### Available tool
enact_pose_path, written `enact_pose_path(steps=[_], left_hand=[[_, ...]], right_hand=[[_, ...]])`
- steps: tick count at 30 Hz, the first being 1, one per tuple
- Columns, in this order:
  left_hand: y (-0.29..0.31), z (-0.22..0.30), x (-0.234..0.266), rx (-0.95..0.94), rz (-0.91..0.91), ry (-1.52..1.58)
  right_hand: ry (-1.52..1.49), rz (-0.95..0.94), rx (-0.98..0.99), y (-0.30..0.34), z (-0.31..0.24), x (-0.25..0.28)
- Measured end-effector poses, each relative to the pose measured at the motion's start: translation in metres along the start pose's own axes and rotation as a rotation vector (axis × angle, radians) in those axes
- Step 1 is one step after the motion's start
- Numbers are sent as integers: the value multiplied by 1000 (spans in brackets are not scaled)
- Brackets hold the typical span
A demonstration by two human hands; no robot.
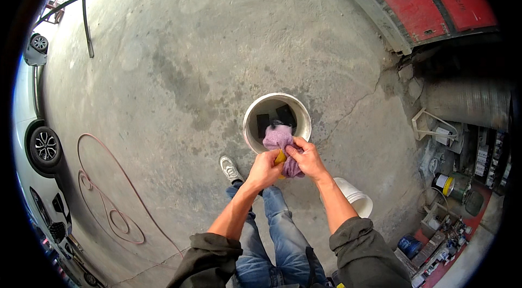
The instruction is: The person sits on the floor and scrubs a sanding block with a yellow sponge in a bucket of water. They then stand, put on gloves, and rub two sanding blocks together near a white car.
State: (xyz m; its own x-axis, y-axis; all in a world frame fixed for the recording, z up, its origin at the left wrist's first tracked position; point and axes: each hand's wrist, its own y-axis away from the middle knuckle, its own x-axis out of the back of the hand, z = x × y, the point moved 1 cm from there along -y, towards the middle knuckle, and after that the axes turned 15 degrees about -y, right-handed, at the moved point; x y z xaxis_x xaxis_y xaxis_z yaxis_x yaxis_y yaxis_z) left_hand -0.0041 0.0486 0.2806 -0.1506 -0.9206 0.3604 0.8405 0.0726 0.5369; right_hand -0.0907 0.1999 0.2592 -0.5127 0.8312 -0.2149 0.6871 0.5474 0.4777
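Note:
My left hand [266,169] and my right hand [307,159] are closed on a bunched purple cloth [279,137] in front of me. A bit of something yellow [280,157] shows between the cloth and my left fingers; its kind is unclear. The cloth's far end hangs over the near rim of a round white bucket [248,135]. Inside the bucket are dark rectangular shapes, perhaps reflections in liquid. The lower part of the cloth is partly covered by my hands.
Behind my right forearm a second white bucket [353,199] lies tilted. A hose [111,214] loops over the concrete floor at left, beside parked cars [46,149]. Tools and containers [435,244] crowd the right side, below a red metal panel [408,10]. A black metal frame [87,2] stands far left.

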Motion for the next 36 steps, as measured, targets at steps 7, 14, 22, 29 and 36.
enact_pose_path(steps=[7,14,22,29,36], left_hand=[[11,-10,-20,147,61,750],[-5,-42,-38,312,313,1362],[-2,-35,-20,298,554,1212],[44,21,39,-213,815,-47],[95,85,42,-604,680,-443]], right_hand=[[-438,309,-62,-20,19,-3],[-813,167,-260,-4,20,-27],[292,573,-14,-15,46,1],[16,398,-149,-1,24,-7],[-1273,-157,-313,108,-108,-59]])
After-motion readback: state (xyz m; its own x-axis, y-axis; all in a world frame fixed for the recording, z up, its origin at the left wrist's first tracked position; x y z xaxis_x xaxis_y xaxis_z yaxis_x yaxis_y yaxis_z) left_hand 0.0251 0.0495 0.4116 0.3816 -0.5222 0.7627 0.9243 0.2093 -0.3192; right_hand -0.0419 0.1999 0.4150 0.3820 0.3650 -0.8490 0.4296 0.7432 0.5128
